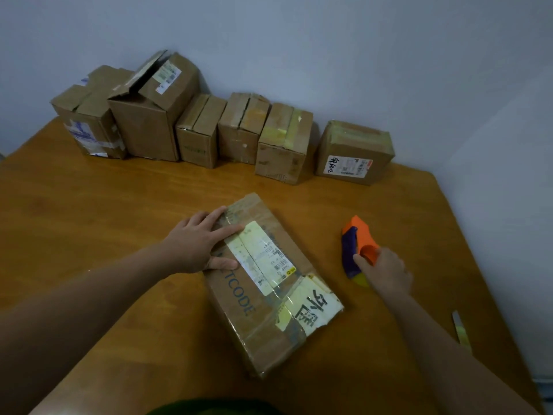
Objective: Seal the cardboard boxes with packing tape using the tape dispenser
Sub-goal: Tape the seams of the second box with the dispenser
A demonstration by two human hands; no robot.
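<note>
Step in hand: pickup of the tool, before a tape run. No tape is being laid.

- Flat cardboard box [269,283] lies at centre frame, skewed, long axis running upper left to lower right. Its top carries a shipping label [263,259], clear film and a torn paper sheet with black characters.
- Left hand [200,241] lies flat on the box's upper-left end, fingers straight, thumb along the side edge; it pins the box down.
- Tape dispenser [357,241], orange and purple with a yellowish roll edge showing, lies on the desk [119,205] just right of the box, apart from it.
- Right hand [386,272] is on the dispenser's near end, index finger laid on the purple side. The back of the hand hides the other fingers, so whether it grips cannot be told.

Next move, as judged: secure the grip, lift the dispenser, carry it left to one end of the box seam, press the tape end down and draw along the seam while the left hand holds the box steady.

Surface and room: orange-brown wooden desk. A row of six cardboard boxes [239,130] stands along its far edge, across the upper part of the frame; the second from the left has flaps up. A pale strip [460,327] lies at lower right, nature unclear. A plain grey-blue wall [329,40] stands behind.
</note>
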